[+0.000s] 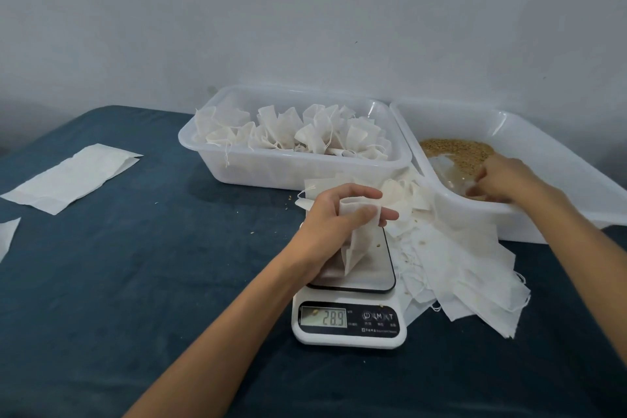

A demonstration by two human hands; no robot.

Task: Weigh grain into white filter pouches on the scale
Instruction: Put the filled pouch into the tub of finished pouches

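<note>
1. Worktop (135,282): dark blue cloth cover, backed by a pale wall along the far edge.

2. Scale (349,319): white digital unit, near the middle of the worktop toward my near edge. Dark glossy platter; display reads 28.9. A few stray grains lie on the platter and one on the display.

3. My left hand (334,220): above the scale's platter. Its fingers (369,195) and thumb are clamped on the top of one white filter pouch (356,241), which hangs down with its lower corner at the platter; whether it touches I cannot tell.

4. My right hand (502,180): reaching into the grain tray (543,146), a white plastic tub at the far right corner. Fingers curled downward at the tray floor beside a piece of clear plastic; whether they are closed on anything I cannot tell.

5. Grain (458,149): tan, heaped at the far side of that tray, just beyond my right hand.

6. Empty pouches (468,265): a loose fanned pile, flat, with strings, lying on the worktop just right of the scale and against the grain tray's near wall.

7. Filled pouch tray (237,170): translucent white tub at the far edge, left of the grain tray, holding many gathered pouches (305,132) with drawstrings.

8. Flat white sheet (74,176): near the left edge, well apart from the scale. A second white scrap (8,234) is cut off at the left edge.
</note>
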